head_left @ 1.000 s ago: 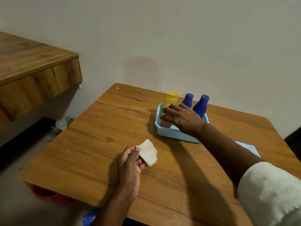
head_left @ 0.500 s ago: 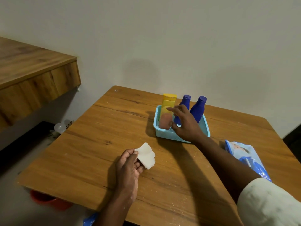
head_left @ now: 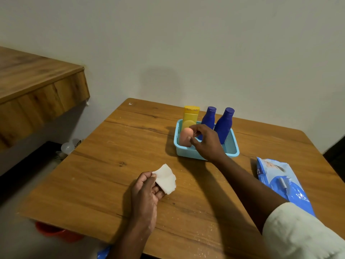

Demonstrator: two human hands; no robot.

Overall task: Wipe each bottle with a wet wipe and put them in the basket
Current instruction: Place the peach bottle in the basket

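Head view shows the right hand (head_left: 206, 142) reaching over the near wall of the light blue perforated plastic basket (head_left: 232, 151), fingers loosely spread and curved around the rounded peach-pink bottle (head_left: 185, 137). Thumb and forefinger sit right at its side, though I cannot tell whether they touch it or hold it. The posture reads as setting that bottle upright in the basket's left end, probably the last placement.

Just beyond the fingers stand a yellow flat-topped plastic bottle (head_left: 190, 116) and two dark blue round-capped bottles (head_left: 210, 116) (head_left: 225, 124), all upright inside the basket and packed along its far side, which keeps the near strip free for a wrist to enter.

To the right of that forearm lies a blue soft pack of wet wipes (head_left: 281, 182), near the counter's right edge and well clear of the basket.

Nearer the body, the left hand (head_left: 146, 191) rests on the brown wooden counter (head_left: 104, 176), fingers curled, pinching a crumpled white wet wipe (head_left: 166, 179) that fans out to its right, kept ready or awaiting disposal.

Between the two hands the wood lies open, giving the right arm an easy path back. The basket sits close to the counter's far edge, so a push there could slide it toward the wall.
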